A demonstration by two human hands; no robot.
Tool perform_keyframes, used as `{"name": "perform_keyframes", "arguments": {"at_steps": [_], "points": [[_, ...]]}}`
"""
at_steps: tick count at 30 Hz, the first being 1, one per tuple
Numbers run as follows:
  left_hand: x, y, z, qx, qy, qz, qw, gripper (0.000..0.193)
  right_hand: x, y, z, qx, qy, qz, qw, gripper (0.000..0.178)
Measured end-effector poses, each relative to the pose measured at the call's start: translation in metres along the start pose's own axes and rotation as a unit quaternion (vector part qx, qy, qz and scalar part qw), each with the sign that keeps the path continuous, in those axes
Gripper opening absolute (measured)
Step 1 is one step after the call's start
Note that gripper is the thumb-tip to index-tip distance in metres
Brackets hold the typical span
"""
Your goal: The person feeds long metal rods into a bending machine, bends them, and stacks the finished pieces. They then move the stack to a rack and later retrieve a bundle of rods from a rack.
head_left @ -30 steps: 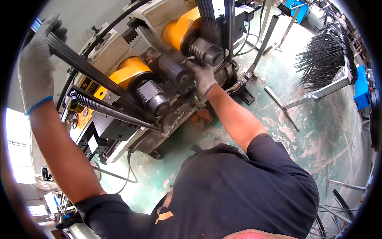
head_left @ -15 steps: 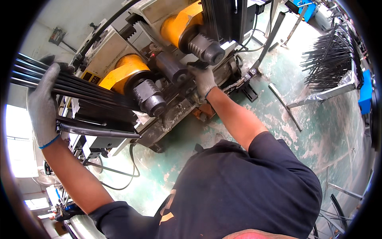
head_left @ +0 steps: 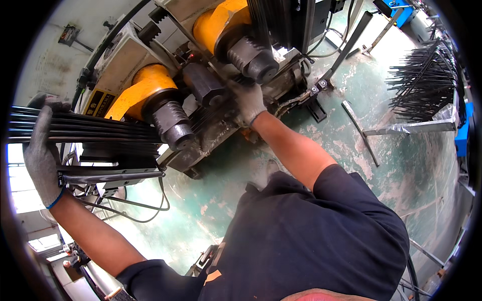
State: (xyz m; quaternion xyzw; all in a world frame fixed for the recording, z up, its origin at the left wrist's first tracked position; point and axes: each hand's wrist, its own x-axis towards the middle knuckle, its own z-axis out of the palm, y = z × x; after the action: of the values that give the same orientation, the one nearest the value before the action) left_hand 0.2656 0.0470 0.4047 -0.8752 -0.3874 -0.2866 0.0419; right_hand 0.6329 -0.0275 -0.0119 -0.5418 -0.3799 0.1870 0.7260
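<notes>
A thin grey glove covers my left hand (head_left: 41, 155), which is closed round a bundle of long black rods (head_left: 95, 129) on the left. The rods' right ends reach toward a threaded machine spindle (head_left: 173, 123) below a yellow housing (head_left: 145, 89). My right hand (head_left: 249, 104), gloved too, reaches into the machine beneath a second threaded spindle (head_left: 253, 59). Motion blurs its fingers, and what they touch does not show. Between the spindles, just left of this hand, sits a dark hexagonal block (head_left: 203, 83).
Below the bundle runs a bar with a coil spring (head_left: 110, 177). A metal rail (head_left: 324, 83) juts from the machine's right side. On the right, a rack (head_left: 416, 129) carries many black rods (head_left: 427, 83). Cables (head_left: 135, 218) hang over the green floor.
The view has shifted slightly. The rod bundle lies more level in my left hand. My right hand, at the same part of the machine, has become more blurred.
</notes>
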Motion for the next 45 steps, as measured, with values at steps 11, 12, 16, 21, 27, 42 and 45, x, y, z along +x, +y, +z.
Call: {"name": "perform_keyframes", "arguments": {"at_steps": [11, 12, 16, 21, 27, 42, 45], "points": [[0.007, 0.029, 0.006, -0.169, 0.010, -0.125, 0.978, 0.034, 0.003, -0.021, -0.005, 0.116, 0.001, 0.187, 0.976, 0.031], [0.008, 0.034, 0.005, -0.190, 0.001, -0.129, 0.973, 0.034, 0.002, -0.023, -0.004, 0.126, 0.004, 0.172, 0.977, 0.032], [0.008, 0.042, 0.007, -0.138, 0.000, -0.097, 0.986, 0.030, 0.002, -0.026, -0.007, 0.165, -0.007, 0.257, 0.952, 0.033], [-0.004, -0.001, -0.030, 0.189, -0.018, 0.028, 0.981, 0.034, 0.003, -0.063, -0.012, 0.197, 0.022, 0.291, 0.936, 0.035], [-0.090, 0.081, 0.017, -0.104, 0.163, -0.059, 0.979, 0.040, -0.063, -0.084, -0.096, 0.208, 0.008, 0.276, 0.938, 0.035], [-0.384, 0.488, 0.355, -0.492, -0.100, -0.341, 0.795, 0.012, -0.102, -0.228, -0.710, -0.282, 0.408, 0.024, 0.868, 0.037], [-0.372, 0.612, 0.381, -0.516, -0.257, -0.407, 0.708, 0.014, -0.061, -0.270, -0.815, -0.396, 0.380, -0.087, 0.832, 0.036]]}}
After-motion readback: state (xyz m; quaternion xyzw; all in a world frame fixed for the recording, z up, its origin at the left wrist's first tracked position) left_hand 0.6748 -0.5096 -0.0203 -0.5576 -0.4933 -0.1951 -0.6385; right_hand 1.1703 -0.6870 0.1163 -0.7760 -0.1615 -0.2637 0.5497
